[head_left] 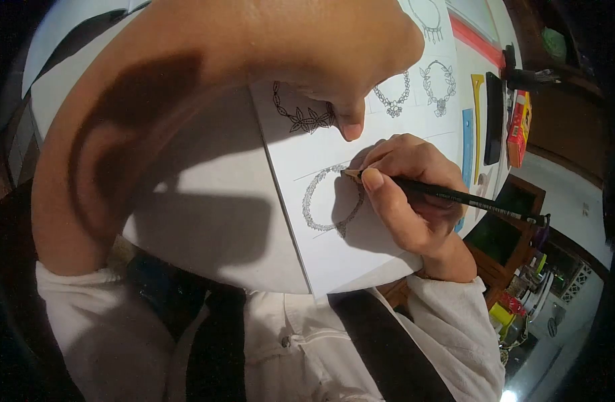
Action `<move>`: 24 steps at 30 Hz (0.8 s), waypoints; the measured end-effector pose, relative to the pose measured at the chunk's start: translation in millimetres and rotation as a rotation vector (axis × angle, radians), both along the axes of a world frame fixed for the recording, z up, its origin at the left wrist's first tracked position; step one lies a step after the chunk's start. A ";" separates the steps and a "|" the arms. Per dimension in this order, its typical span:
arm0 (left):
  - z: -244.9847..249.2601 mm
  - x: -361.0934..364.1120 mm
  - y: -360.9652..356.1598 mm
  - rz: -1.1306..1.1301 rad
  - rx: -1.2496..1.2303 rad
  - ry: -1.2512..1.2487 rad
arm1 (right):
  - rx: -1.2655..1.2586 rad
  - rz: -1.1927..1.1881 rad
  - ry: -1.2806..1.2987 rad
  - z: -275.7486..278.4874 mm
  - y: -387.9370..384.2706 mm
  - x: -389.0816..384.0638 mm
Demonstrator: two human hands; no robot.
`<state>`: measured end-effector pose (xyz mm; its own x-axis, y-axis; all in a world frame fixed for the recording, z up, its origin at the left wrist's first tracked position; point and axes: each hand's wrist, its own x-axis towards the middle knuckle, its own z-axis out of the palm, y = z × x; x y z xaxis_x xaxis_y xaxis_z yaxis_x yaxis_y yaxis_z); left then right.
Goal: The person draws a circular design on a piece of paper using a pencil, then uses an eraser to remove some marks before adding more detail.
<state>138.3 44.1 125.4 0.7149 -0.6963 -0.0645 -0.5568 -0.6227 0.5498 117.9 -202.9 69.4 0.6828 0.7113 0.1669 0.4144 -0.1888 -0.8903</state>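
Observation:
A black pencil is gripped in my right hand, its tip touching the upper right of a ring-shaped leafy drawing. The drawing is on a white sheet near the table's front edge. My left hand rests across the upper part of the sheet, thumb stretched out and pointing down; its other fingers are mostly hidden behind the hand. Beside that thumb is a necklace drawing with pointed petals. More necklace drawings show on the right of the sheet.
Right of the sheet lie a blue ruler, a yellow ruler, a black phone-like object and a red and yellow box. A black brush-like item is at the table's far right edge. An open book lies at upper left.

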 end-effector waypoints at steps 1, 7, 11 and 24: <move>1.2 -2.6 -2.6 0.063 0.051 -0.010 | 0.000 0.001 0.000 1.0 0.2 0.2; -0.1 4.8 0.3 0.030 0.028 0.079 | 0.030 -0.025 0.017 -0.9 -1.0 -0.6; -5.0 7.1 6.4 -0.026 -0.088 0.031 | 0.022 0.001 0.000 -0.5 0.3 0.7; 5.2 9.4 -1.9 -0.037 0.049 0.048 | 0.045 -0.005 -0.013 -0.3 -3.3 1.1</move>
